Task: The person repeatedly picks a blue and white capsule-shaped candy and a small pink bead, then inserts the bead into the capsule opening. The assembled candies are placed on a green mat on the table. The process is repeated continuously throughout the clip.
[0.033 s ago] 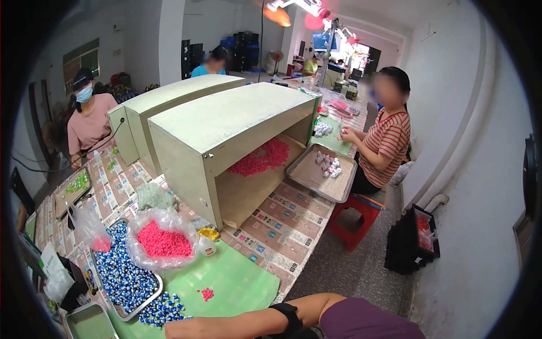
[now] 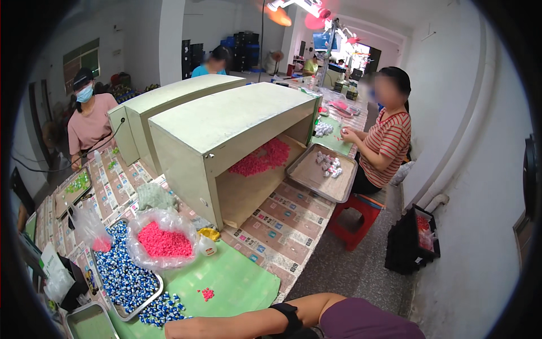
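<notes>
Along the lower edge lies my right forearm [image 2: 231,326], reaching left from a purple sleeve [image 2: 367,320] past a black band at the elbow. The hand at its end is cut off by the picture's edge, and my left hand does not show. Just beyond the wrist lies a loose heap of small blue-and-white pieces [image 2: 162,309]. A metal tray [image 2: 160,282] is full of the same pieces. Small pink pieces [image 2: 207,294] form a little group on the green mat [image 2: 240,277]. More pink pieces [image 2: 164,239] fill an open clear plastic bag [image 2: 134,229].
A small white bottle [image 2: 207,245] stands by the bag. Beyond it, a pale open-fronted cabinet [image 2: 226,121] holds a pink heap [image 2: 262,158]. A co-worker in a striped shirt [image 2: 389,138] sits right, near a metal tray [image 2: 307,179]. Black crates [image 2: 403,248] stand on the floor.
</notes>
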A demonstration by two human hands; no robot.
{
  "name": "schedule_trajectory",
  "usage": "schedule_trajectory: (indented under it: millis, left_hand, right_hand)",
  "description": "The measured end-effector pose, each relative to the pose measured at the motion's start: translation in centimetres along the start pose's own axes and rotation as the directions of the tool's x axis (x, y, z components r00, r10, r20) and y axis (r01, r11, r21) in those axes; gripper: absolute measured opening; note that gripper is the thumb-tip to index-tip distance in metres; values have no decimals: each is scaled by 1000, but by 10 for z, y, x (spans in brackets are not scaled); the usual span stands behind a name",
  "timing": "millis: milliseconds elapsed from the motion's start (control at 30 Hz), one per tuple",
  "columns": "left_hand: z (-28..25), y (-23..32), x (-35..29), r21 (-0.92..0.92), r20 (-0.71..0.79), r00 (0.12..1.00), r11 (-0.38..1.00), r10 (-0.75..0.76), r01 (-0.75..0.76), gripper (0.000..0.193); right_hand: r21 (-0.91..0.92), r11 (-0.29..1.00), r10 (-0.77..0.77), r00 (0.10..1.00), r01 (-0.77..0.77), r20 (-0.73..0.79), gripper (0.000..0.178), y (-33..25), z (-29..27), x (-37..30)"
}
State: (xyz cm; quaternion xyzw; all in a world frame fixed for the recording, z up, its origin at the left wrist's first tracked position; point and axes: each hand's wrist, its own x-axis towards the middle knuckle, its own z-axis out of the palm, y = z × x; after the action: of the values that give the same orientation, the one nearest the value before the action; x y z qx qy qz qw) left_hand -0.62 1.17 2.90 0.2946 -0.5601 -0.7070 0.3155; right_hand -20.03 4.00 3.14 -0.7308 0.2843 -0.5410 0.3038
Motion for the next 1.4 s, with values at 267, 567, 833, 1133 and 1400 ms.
schedule_trajectory:
  millis: [267,567,833,1133,1400]
  left_hand:
    - [-10,-11,0,-18,-47,999,1000,5,-6,10]
    - [6,-6,0,56,-109,993,998,41,-35,12]
    - [-19,-9,-13,106,-316,943,992,103,-72,22]
    - [-24,-14,-16,-59,-258,964,995,59,-77,17]
    - [-24,-15,-9,-47,-350,927,986,132,-158,25]
  right_hand:
    - [-100,993,-63,997,59,-39,7,2,10,2]
    - [-267,954,-154,987,136,-49,7,0,1,4]
    - [-264,960,85,996,-90,-30,14,11,-27,9]
    - [-241,891,408,912,-385,49,25,24,-33,-10]
    - [-416,867,399,883,-275,249,30,34,-23,-16]
